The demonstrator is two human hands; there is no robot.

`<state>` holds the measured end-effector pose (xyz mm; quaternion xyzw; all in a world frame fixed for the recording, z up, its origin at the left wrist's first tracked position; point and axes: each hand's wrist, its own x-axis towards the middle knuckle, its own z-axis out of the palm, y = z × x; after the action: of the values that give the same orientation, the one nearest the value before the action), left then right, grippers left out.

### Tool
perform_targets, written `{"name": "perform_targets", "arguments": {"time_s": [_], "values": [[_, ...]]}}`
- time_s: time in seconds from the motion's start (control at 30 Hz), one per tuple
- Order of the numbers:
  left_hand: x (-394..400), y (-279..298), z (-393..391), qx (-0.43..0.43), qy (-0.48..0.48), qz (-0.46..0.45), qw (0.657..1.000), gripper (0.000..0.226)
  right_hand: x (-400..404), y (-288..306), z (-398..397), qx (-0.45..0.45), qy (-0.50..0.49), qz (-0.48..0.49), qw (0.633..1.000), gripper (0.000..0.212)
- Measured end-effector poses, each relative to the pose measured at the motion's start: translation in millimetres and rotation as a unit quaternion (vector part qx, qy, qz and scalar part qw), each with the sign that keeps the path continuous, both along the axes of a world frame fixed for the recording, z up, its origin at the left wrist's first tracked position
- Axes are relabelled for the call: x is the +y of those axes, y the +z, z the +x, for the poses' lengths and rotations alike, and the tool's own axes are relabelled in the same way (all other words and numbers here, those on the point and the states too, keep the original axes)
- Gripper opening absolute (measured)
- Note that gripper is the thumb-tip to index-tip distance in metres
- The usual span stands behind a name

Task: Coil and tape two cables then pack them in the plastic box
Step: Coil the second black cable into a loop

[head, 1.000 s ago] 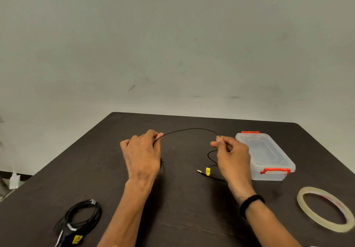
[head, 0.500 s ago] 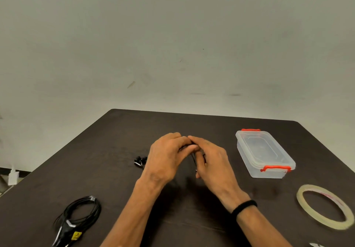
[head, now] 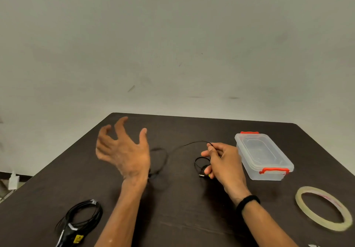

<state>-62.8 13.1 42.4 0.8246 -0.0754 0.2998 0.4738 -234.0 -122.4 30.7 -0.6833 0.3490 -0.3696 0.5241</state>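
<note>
Dark brown bench (head: 192,218), pale grey-green wall (head: 172,45). Both cables are black: the loose cable (head: 184,145) and the coil (head: 84,216) with its yellow tag. Box (head: 263,156) is clear with red-orange clips, tape (head: 322,208) is yellowish-clear, wristband (head: 247,201) black.

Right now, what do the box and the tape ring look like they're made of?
The box looks like clear, glossy rigid plastic: the table shows through its walls, and it has red-orange clip handles. The tape ring seems to be translucent, yellowish plastic film wound flat; whether it has a core is unclear.
</note>
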Motion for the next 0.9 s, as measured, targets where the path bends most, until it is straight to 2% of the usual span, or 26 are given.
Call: {"name": "perform_targets", "arguments": {"time_s": [0.07,0.13,0.2,0.23,0.3,0.33,0.37,0.43,0.5,0.57,0.63,0.7,0.77,0.83,0.9], "values": [[-7.3,-3.4,-6.3,-0.098,-0.058,0.06,0.992,0.043,2.3,0.8,0.3,0.006,0.007,-0.009,1.0,0.015],[-13.2,-7.0,-16.2,-0.168,-0.225,0.084,0.956,0.037,5.3,2.8,0.2,0.006,0.018,-0.016,1.0,0.015],[-17.3,-6.4,-32.3,-0.112,-0.404,0.135,0.898,0.041,7.9,4.9,-0.3,0.0,0.038,-0.031,0.999,0.015],[-21.2,-8.7,-38.9,-0.084,-0.46,0.179,0.866,0.044,8.2,5.7,-0.8,-0.004,0.045,-0.04,0.998,0.016],[-29.2,-15.7,-43.1,-0.082,-0.504,0.25,0.823,0.039,6.8,7.5,-1.2,-0.021,0.049,-0.042,0.998,0.018],[-30.6,-18.7,-40.6,-0.093,-0.494,0.273,0.82,0.033,5.3,7.9,-1.5,-0.036,0.044,-0.03,0.998,0.017],[-30.2,-21.5,-33.8,-0.111,-0.462,0.286,0.832,0.026,3.2,8.3,-1.5,-0.053,0.035,-0.013,0.998,0.017],[-24.5,-23.1,-18.0,-0.132,-0.356,0.289,0.879,0.018,-1.5,9.5,-2.0,-0.084,0.01,0.018,0.996,0.017],[-14.1,-20.6,-6.4,-0.114,-0.257,0.256,0.925,0.012,-6.3,8.8,-2.3,-0.106,-0.014,0.047,0.993,0.018],[-7.2,-18.5,-0.3,-0.088,-0.204,0.23,0.948,0.015,-10.2,6.4,-1.7,-0.098,-0.019,0.074,0.992,0.021],[-6.9,-18.3,0.2,-0.092,-0.201,0.221,0.95,0.025,-9.0,4.3,-2.7,-0.036,-0.003,0.072,0.997,0.03],[-9.8,-18.2,-5.0,-0.113,-0.228,0.225,0.941,0.033,-1.6,4.2,-5.4,0.072,0.02,0.007,0.997,0.044],[-13.6,-18.1,-12.4,-0.126,-0.246,0.238,0.931,0.041,7.6,8.6,-6.0,0.141,0.038,-0.082,0.986,0.05],[-15.1,-18.0,-16.0,-0.137,-0.245,0.242,0.929,0.044,13.8,14.3,-3.0,0.159,0.046,-0.136,0.977,0.047],[-14.6,-17.4,-14.9,-0.136,-0.24,0.238,0.931,0.046,13.8,21.9,-0.7,0.1,0.099,-0.04,0.989,0.049]]}}
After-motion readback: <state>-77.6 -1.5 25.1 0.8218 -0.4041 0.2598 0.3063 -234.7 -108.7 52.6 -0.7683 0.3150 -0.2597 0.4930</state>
